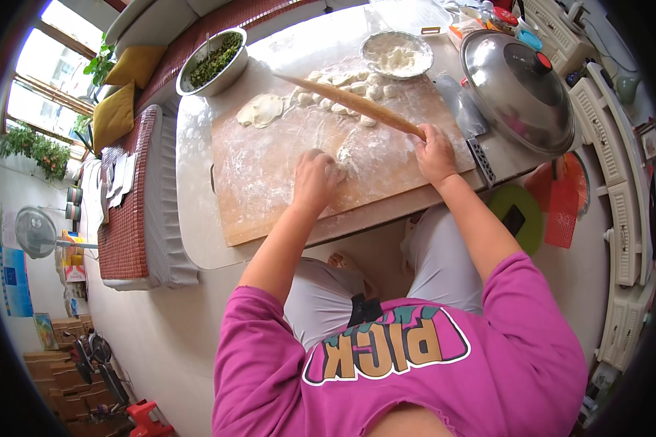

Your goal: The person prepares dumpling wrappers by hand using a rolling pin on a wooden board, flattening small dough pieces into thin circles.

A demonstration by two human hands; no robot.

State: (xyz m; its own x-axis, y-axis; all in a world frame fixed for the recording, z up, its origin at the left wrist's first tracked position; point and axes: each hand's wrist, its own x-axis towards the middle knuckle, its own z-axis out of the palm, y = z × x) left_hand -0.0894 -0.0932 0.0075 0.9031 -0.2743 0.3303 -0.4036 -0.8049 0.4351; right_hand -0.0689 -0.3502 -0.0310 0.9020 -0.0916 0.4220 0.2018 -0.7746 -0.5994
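My right hand [435,154] grips the near end of a tapered wooden rolling pin [355,102], which slants up and left over the dough pieces. On the floured wooden board [262,185], my left hand [316,177] rests with curled fingers. Its back hides whatever lies beneath the fingers, beside a patch of loose flour [349,155]. Several small lumps of dough [374,90] lie at the board's far side, partly behind the pin. Flat dough wrappers [261,111] lie overlapped at the far left of the board.
A metal bowl of chopped green filling [218,57] stands at the far left; a bowl of flour [397,54] is behind the board. To the right are a cleaver [462,106] and a large domed pan lid [516,90]. The table's near edge [328,237] borders my lap.
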